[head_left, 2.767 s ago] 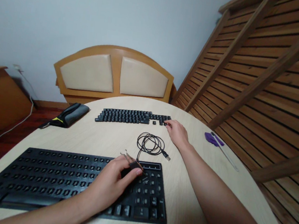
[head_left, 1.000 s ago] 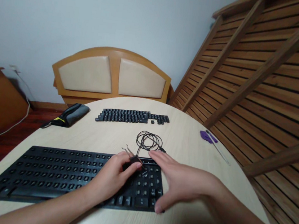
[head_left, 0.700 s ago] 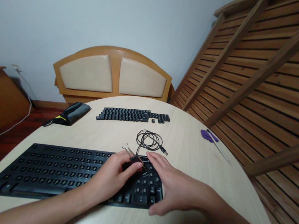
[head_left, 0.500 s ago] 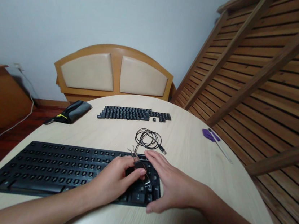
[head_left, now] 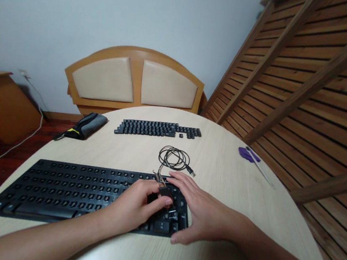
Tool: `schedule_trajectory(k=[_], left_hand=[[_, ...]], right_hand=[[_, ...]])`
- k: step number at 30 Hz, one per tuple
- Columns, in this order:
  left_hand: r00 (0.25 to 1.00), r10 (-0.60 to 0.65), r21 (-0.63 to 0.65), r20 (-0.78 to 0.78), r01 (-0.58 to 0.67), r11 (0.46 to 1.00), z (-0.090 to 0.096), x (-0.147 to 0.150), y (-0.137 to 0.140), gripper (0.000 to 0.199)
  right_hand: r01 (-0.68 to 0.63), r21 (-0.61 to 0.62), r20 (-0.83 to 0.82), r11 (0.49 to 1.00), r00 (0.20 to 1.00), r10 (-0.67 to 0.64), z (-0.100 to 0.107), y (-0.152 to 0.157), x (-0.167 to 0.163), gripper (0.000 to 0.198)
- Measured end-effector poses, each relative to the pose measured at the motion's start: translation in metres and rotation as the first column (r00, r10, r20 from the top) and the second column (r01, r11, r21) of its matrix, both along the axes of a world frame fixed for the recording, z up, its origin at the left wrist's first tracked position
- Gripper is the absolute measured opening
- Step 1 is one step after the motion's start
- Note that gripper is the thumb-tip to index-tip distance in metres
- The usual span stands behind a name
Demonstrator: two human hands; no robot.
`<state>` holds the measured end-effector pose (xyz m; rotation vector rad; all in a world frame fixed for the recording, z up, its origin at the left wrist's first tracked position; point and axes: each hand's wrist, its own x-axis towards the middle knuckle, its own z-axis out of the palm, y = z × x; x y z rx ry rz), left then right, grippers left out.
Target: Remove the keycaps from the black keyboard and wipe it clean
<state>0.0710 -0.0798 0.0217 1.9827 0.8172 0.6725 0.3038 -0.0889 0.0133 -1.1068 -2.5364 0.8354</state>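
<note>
Head view: left hand (head_left: 134,203) pinches a keycap puller (head_left: 165,191) between thumb and fingers; its lower wire end is down over the number pad of a black keyboard (head_left: 68,184), whether hooked on a key can't tell. Right hand (head_left: 204,216) has thumb and fingers spread around keyboard's right end, fingertips at far edge, thumb at near edge; firmness of contact unclear. Keyboard lies flat on near side of table (head_left: 220,161), mostly bare sockets, spacebar and some bottom-row keys on. Coiled USB cable (head_left: 163,158) just behind it. Loose keycaps (head_left: 148,128) in rows farther back. Black-grey pouch (head_left: 87,127) back left. Purple item (head_left: 244,154) at right, thin stick (head_left: 263,171) across it.
</note>
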Motion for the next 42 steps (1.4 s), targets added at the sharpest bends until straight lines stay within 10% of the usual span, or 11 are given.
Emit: schedule_trajectory(k=[18, 25, 42], left_hand=[[0.982, -0.119, 0.31, -0.149, 0.161, 0.937, 0.005, 0.001, -0.013, 0.021], [0.991, -0.067, 0.172, -0.113, 0.086, 0.981, 0.003, 0.003, -0.012, 0.028], [0.995, 0.062, -0.153, 0.082, -0.049, 0.987, 0.0, 0.005, -0.002, 0.026]], right_hand=[[-0.016, 0.063, 0.033, 0.998, 0.999, 0.014, 0.006, -0.003, -0.001, 0.103], [-0.049, 0.044, 0.034, 0.998, 0.998, 0.048, 0.021, -0.006, 0.0, 0.052], [0.0, 0.038, -0.157, 0.999, 0.988, 0.006, 0.018, -0.001, -0.002, 0.018]])
